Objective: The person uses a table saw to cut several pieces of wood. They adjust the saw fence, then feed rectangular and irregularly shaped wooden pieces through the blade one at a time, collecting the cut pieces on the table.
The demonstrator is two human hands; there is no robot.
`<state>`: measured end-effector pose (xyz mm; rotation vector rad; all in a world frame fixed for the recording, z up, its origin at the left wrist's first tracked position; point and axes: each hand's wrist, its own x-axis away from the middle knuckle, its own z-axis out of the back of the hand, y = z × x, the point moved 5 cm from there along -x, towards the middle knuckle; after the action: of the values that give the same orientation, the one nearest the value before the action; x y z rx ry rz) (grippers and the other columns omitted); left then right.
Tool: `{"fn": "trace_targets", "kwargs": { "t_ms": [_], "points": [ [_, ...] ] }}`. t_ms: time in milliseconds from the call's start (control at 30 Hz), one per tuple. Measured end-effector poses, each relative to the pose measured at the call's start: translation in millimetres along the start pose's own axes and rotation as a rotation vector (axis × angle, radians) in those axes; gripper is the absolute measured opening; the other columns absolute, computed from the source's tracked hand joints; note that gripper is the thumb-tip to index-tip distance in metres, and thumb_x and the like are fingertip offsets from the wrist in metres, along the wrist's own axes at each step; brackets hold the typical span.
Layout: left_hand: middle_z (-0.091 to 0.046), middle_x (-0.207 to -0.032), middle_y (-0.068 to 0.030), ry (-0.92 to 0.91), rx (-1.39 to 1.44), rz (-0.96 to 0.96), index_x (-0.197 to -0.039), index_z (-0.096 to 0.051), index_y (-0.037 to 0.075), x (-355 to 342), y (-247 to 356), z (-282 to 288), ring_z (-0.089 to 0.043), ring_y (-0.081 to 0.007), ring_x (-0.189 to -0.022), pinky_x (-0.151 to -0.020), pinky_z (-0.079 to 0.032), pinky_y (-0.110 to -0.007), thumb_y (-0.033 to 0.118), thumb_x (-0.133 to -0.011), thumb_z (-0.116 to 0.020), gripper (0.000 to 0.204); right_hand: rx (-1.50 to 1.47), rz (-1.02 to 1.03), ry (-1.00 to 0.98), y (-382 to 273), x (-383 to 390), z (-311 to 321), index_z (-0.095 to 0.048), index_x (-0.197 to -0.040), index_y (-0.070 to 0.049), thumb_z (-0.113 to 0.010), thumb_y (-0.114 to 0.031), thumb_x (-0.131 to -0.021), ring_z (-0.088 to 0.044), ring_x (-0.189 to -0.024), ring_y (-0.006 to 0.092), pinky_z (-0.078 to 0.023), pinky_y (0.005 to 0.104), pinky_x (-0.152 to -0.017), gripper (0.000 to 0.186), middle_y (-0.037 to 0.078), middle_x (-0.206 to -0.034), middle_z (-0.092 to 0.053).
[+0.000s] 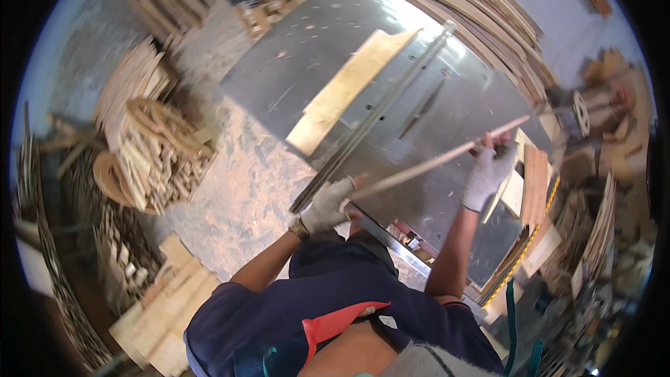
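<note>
Strip [436, 163] of wood, long and thin, is held in both hands above the near part of the metal table [279, 56]. It slants from its near end at the left hand [329, 206] up to a far end that pokes out past the right hand [490, 167]. Both hands wear pale gloves with bare fingertips. The left pinches the near end, thumb above and fingers below; the right has its fingers curled round the strip short of the far end. A watch [299, 229] sits on the left wrist.

Across the table, between the left hand and the far edge, runs a metal rail [387, 106]. A pale board [352, 94] lies flat beside it, on its left, and a dark slot [423, 108] shows on its right. Just right of the right hand, a reddish-brown block [534, 185] rests by pale pieces at the table's edge. Sawdust [241, 160] covers the floor to the left, by a heap of offcuts [157, 164]. Long planks [460, 0] lie stacked behind the table.
</note>
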<state>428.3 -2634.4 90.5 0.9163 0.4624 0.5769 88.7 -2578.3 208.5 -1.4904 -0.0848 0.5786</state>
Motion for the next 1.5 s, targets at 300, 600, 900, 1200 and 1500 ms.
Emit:
{"fn": "trace_targets", "kwargs": {
  "t_ms": [300,600,900,1200,1500],
  "points": [
    [-0.068,-0.072,-0.0133,0.598,0.075,0.969,-0.111,-0.069,0.003,261,-74,70,-0.063,-0.0205,-0.057,-0.055,-0.05,-0.033,0.03,-0.097,-0.068,0.03,-0.06,-0.18,-0.908,-33,223,-276,-0.058,-0.118,0.002,-0.069,-0.023,-0.096,-0.058,-0.084,0.0163,-0.05,0.0346,-0.072,0.035,0.008,-0.1,-0.062],
    [-0.073,-0.095,-0.0162,1.734,0.834,1.04,-0.123,-0.061,-0.004,458,-174,-63,-0.072,-0.0228,-0.068,-0.058,-0.06,-0.034,0.016,-0.1,-0.058,0.031,0.352,0.094,-1.84,47,390,-245,-0.058,-0.101,0.001,-0.069,-0.035,-0.091,-0.058,-0.073,0.0252,-0.047,0.04,-0.069,0.039,0.016,-0.079,-0.059],
    [-0.061,-0.126,-0.0114,1.907,0.985,0.551,-0.138,-0.051,0.004,435,-297,174,-0.068,-0.0237,-0.099,-0.077,-0.064,-0.039,0.025,-0.102,-0.061,0.043,0.525,-0.178,-1.697,94,345,-177,-0.061,-0.125,0.003,-0.07,-0.027,-0.092,-0.064,-0.078,0.0151,-0.051,0.0327,-0.066,0.046,0.009,-0.089,-0.066],
    [-0.063,-0.107,-0.0083,1.632,0.882,0.596,-0.13,-0.052,0.01,405,-384,343,-0.059,-0.0194,-0.084,-0.068,-0.052,-0.035,0.029,-0.098,-0.067,0.04,0.433,-0.363,-1.395,113,318,-109,-0.061,-0.123,-0.002,-0.062,-0.028,-0.099,-0.068,-0.081,0.0173,-0.054,0.0314,-0.069,0.035,0.007,-0.099,-0.066],
    [-0.064,-0.104,-0.0095,0.021,0.307,1.194,-0.134,-0.051,0.007,344,-338,-21,-0.061,-0.0172,-0.087,-0.076,-0.053,-0.036,0.029,-0.102,-0.058,0.039,0.596,-0.43,-1.057,166,305,19,-0.067,-0.112,-0.001,-0.067,-0.042,-0.085,-0.068,-0.099,0.0385,-0.052,0.0461,-0.088,0.049,0.024,-0.104,-0.071]
  ]
}}
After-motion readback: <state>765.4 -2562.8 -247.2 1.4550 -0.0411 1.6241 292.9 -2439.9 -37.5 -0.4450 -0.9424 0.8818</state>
